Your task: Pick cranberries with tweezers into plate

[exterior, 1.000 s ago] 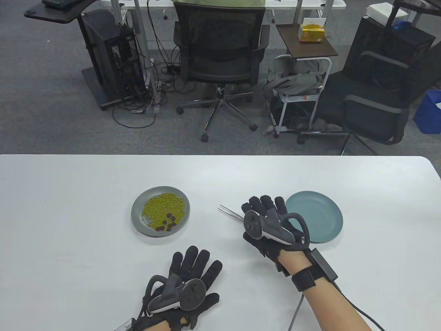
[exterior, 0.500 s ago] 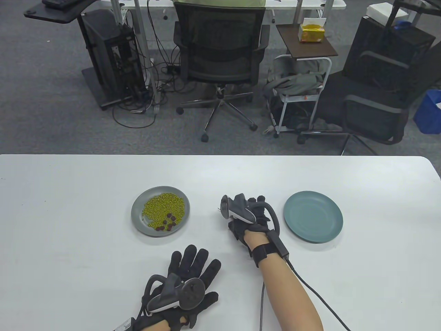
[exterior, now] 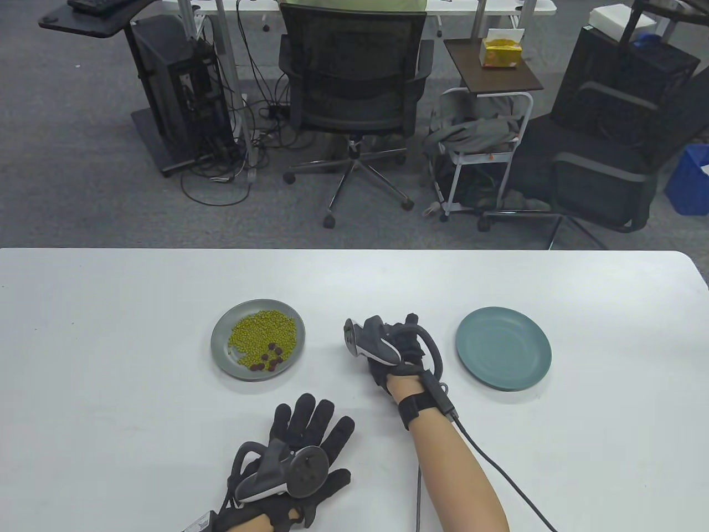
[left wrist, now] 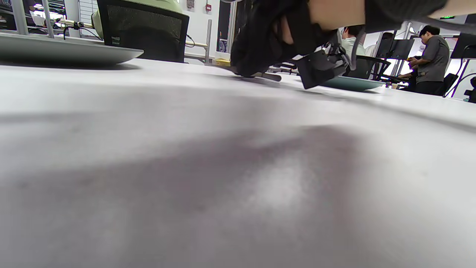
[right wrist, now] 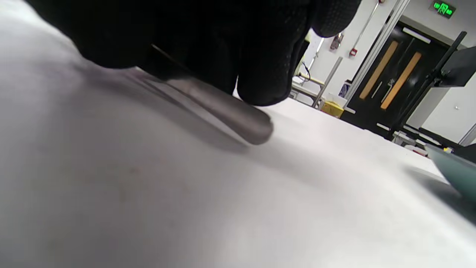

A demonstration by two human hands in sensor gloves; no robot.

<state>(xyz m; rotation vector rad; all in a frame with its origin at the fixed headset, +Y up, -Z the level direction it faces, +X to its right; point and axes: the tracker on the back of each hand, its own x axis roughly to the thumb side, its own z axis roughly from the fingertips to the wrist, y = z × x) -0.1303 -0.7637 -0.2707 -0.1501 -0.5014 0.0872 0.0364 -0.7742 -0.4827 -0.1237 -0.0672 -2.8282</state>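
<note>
A grey plate (exterior: 220, 354) at centre left holds green beans with several dark cranberries (exterior: 269, 358) at its near edge. An empty teal plate (exterior: 503, 348) lies to the right. My right hand (exterior: 390, 339) is between the plates, curled down over the metal tweezers. The tweezers are hidden in the table view. In the right wrist view my fingers (right wrist: 267, 85) close on the tweezers (right wrist: 238, 119), whose rear end lies on the table. The left wrist view also shows that end (left wrist: 269, 76) on the table. My left hand (exterior: 310, 429) rests flat near the front edge, fingers spread.
The white table (exterior: 111, 388) ends at its far edge, with an office chair (exterior: 354, 83), a cart and computer towers on the floor beyond. A cable (exterior: 498, 471) runs back from my right wrist.
My right hand moved left from beside the teal plate, came down over the tweezers and closed its fingers on them. The left hand has not moved.
</note>
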